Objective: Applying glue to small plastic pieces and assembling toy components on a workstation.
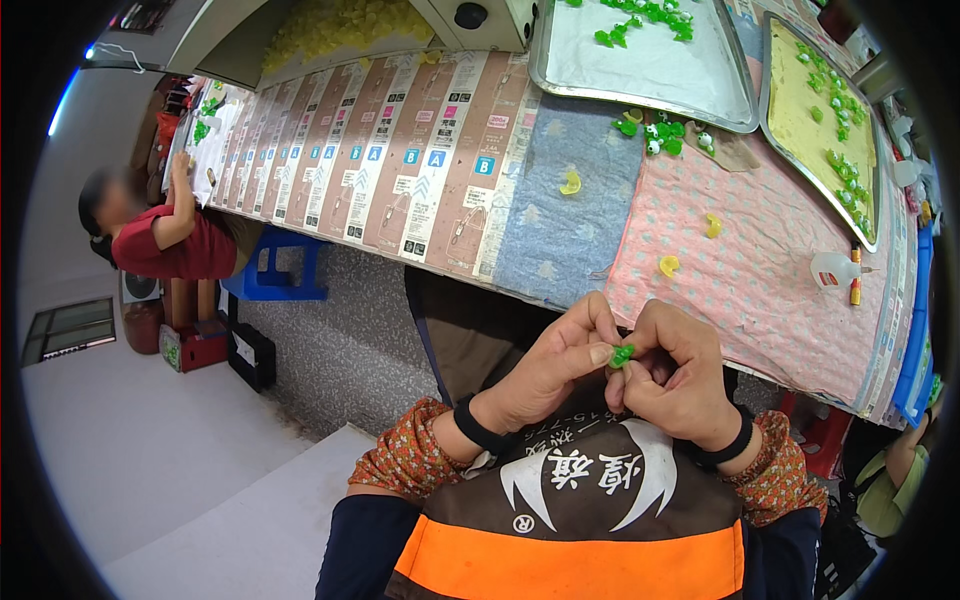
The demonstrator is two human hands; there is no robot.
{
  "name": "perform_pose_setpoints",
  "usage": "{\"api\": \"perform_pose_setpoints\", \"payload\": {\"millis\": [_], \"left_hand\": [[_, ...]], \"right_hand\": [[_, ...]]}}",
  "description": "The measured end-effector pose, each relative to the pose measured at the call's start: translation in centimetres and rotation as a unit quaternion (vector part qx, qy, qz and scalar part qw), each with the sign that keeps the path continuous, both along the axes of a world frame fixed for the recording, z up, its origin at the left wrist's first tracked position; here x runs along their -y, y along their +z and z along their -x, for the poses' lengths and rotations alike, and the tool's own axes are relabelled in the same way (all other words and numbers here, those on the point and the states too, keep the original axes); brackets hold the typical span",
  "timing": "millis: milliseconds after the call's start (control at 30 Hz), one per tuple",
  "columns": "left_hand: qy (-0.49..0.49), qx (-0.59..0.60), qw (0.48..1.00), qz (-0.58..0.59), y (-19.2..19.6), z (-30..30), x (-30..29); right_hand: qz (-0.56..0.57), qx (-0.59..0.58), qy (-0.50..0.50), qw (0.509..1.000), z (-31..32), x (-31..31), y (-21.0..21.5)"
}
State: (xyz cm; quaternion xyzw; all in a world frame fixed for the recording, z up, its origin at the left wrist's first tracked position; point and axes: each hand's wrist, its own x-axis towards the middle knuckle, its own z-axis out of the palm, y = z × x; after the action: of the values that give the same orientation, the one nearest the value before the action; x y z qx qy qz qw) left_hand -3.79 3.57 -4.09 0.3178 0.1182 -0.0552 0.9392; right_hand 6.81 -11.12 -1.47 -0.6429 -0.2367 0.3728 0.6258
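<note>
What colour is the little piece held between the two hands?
The little piece is bright green, best seen in the head view.

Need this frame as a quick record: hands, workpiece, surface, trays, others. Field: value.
left hand: pinching small green piece
right hand: pinching the same piece
workpiece: green, rounded, partly covered; finer detail unclear
surface: blue cloth left of pink cloth
loose yellow pieces: two on pink, one on blue
trays: white-surfaced tray and yellow-surfaced tray, both bearing green pieces
right end: small bottle on pink cloth
co-worker: person in red, far left, at the table
</note>
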Motion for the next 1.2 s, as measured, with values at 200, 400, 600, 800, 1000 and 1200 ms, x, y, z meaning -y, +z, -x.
{"api": "perform_pose_setpoints", "payload": {"millis": [200,400,600,800,1000,1200], "left_hand": [[-0.011,-0.005,1.000,0.018,-0.2,0.1,-0.3],[-0.026,-0.018,0.999,0.040,-0.4,0.1,-0.4],[-0.032,-0.028,0.998,0.054,-0.3,0.1,-0.3],[-0.038,-0.034,0.997,0.061,-0.6,0.0,-0.4],[-0.042,-0.039,0.996,0.065,-0.6,0.0,-0.4],[-0.066,-0.021,0.994,0.083,0.3,-0.5,-1.0]], "right_hand": [[-0.004,0.001,0.002,1.000,0.0,0.0,0.1],[-0.019,-0.017,0.006,1.000,-0.1,-0.1,0.4],[-0.029,-0.033,0.002,0.999,-0.1,0.0,0.3],[-0.025,0.005,0.021,0.999,-0.5,-0.1,0.9],[-0.003,0.005,0.027,1.000,-0.5,0.3,0.3],[-0.044,-0.085,0.017,0.995,-0.4,0.0,1.0]]}}
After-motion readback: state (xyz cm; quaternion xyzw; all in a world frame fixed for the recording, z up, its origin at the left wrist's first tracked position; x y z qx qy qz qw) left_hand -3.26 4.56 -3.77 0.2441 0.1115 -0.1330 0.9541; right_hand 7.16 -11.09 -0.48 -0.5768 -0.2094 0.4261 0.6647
